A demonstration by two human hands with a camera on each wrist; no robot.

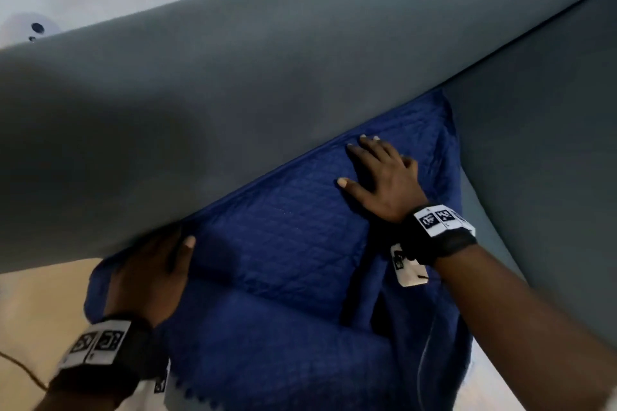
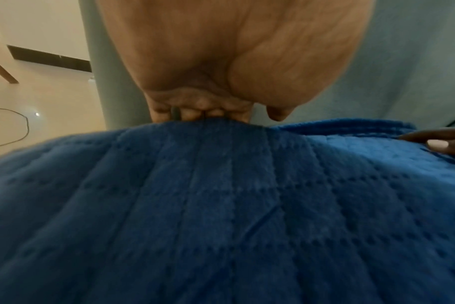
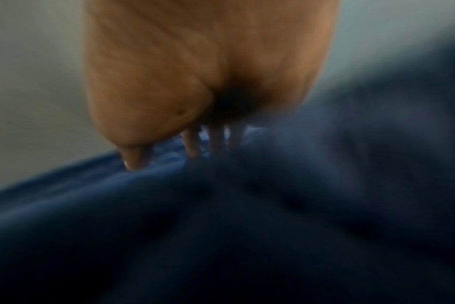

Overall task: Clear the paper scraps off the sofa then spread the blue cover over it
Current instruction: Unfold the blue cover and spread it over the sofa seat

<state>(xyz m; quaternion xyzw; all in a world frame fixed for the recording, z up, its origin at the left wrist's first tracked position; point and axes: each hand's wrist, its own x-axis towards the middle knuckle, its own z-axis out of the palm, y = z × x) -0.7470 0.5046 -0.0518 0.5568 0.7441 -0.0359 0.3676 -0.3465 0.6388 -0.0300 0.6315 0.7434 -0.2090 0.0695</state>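
No paper scraps are seen on the grey fabric sofa [image 1: 300, 77]. The quilted blue cover [image 1: 283, 243], bunched on its seat, is pressed by the flat right hand [image 1: 384, 177] and apparently gripped at its edge by the left hand [image 1: 150, 277]; spreading remains.

Close up on the left hand [image 2: 221, 61], palm toward the camera, fingers [image 2: 190, 113] curled down behind the raised fold of the blue quilted cover [image 2: 221, 205], thumb [image 2: 278, 114] in front of it. Behind, the grey sofa [image 2: 403, 61]. At the right border, resting on the cover, a fingertip of the right hand [image 2: 444, 142]. Far left, beige floor [image 2: 52, 92] with a thin black cable [image 2: 23, 131] in a loop.
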